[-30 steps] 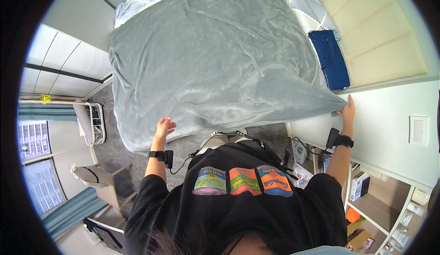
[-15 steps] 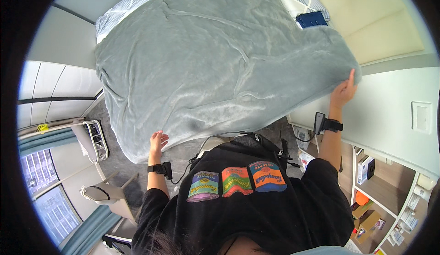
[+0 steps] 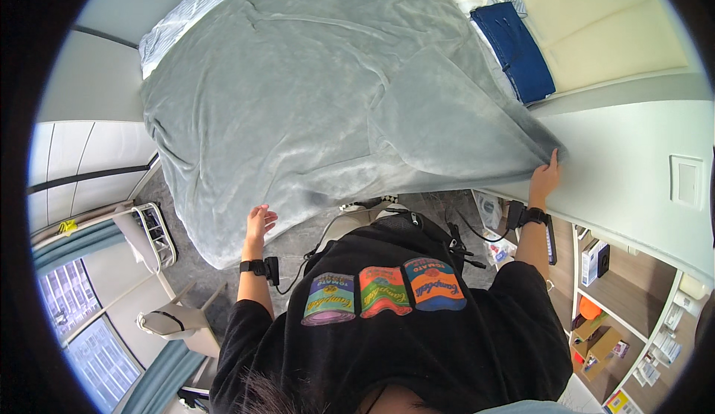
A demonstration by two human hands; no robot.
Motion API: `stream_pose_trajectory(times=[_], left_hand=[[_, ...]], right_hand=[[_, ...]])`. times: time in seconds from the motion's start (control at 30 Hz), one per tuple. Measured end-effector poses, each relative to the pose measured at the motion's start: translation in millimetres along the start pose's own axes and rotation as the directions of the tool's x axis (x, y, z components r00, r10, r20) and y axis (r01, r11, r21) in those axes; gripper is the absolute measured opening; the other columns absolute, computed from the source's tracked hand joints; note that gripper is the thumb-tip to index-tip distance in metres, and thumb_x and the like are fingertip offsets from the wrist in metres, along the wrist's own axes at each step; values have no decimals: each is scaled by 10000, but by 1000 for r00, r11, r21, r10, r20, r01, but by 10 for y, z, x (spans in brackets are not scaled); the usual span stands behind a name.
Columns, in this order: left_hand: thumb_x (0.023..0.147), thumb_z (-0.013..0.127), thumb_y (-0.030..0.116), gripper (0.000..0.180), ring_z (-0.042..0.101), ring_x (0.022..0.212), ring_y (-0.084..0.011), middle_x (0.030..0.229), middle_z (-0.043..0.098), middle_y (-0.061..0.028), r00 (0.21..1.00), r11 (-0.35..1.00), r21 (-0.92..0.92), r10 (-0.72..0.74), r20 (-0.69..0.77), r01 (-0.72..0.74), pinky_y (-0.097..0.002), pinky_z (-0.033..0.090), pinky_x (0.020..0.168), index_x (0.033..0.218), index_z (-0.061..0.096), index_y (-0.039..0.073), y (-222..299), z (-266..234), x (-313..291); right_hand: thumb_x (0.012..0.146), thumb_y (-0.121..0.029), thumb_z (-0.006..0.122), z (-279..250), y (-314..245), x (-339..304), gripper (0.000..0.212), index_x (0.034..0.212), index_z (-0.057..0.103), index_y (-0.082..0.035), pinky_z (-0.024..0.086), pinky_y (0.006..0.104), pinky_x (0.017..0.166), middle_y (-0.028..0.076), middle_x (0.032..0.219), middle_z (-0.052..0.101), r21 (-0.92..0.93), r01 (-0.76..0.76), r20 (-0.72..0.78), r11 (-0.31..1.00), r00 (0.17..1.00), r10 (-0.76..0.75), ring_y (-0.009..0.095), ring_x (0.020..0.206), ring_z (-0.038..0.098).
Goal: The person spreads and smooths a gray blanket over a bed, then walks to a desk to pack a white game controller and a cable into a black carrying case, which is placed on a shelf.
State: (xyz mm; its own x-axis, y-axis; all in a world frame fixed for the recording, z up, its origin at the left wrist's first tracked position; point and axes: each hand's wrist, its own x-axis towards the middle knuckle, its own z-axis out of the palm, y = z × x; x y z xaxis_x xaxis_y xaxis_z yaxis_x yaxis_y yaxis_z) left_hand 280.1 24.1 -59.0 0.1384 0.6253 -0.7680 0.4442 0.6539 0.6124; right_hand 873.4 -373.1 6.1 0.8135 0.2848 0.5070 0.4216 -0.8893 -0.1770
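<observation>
Grey plush blanket (image 3: 313, 109): over the striped-sheeted bed (image 3: 180, 27), stretched toward its near right corner.
Our right hand (image 3: 546, 177): fingers clenched on blanket.
Our left hand (image 3: 259, 224): curled by the near edge; grip, we cannot tell.
Risk: one-sided pulling could skew the blanket.

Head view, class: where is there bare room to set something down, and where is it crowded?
Bare: the middle of the grey blanket; the grey floor between blanket and chair; the wooden shelf right of the upright boxes. Crowded: below that shelf, around the cardboard box and orange object.
</observation>
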Motion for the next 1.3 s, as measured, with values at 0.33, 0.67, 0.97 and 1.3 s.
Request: stream_pose_trajectory(times=[0.33,0.67,0.97,1.3], left_hand=[[855,512,293,329,592,833,-203,863,597,-85,1000,999,51,4,29,-5,-344,460,737,1084,493,57,139,29,14],[871,498,287,294,600,802,-189,851,609,-79,1000,1000,12,22,-11,-22,-327,463,705,1066,498,67,80,200,145],[853,523,314,300,595,829,-192,858,603,-72,974,972,-179,-178,-140,152,-324,457,719,1051,513,90,-258,1290,-364],[851,543,310,317,592,849,-193,875,604,-77,923,926,-315,-293,-247,210,-330,465,737,1065,505,79,-429,1716,-785]], right_hand=[[767,-23,472,107,-1307,-218,512,1271,471,-114,445,417,708,178,876,568,414,138,179,900,957,-229,321,768,551],[787,-242,516,1400,-926,294,331,1015,622,-28,467,422,789,210,1024,597,-117,204,948,972,314,48,344,946,582],[751,-377,622,3007,-1231,684,518,1053,581,43,444,387,851,232,1020,604,109,-81,940,991,332,-76,336,982,578],[710,-286,645,3307,-1490,568,561,1193,509,-36,416,364,902,185,1182,536,318,101,940,943,94,-327,319,1092,515]])
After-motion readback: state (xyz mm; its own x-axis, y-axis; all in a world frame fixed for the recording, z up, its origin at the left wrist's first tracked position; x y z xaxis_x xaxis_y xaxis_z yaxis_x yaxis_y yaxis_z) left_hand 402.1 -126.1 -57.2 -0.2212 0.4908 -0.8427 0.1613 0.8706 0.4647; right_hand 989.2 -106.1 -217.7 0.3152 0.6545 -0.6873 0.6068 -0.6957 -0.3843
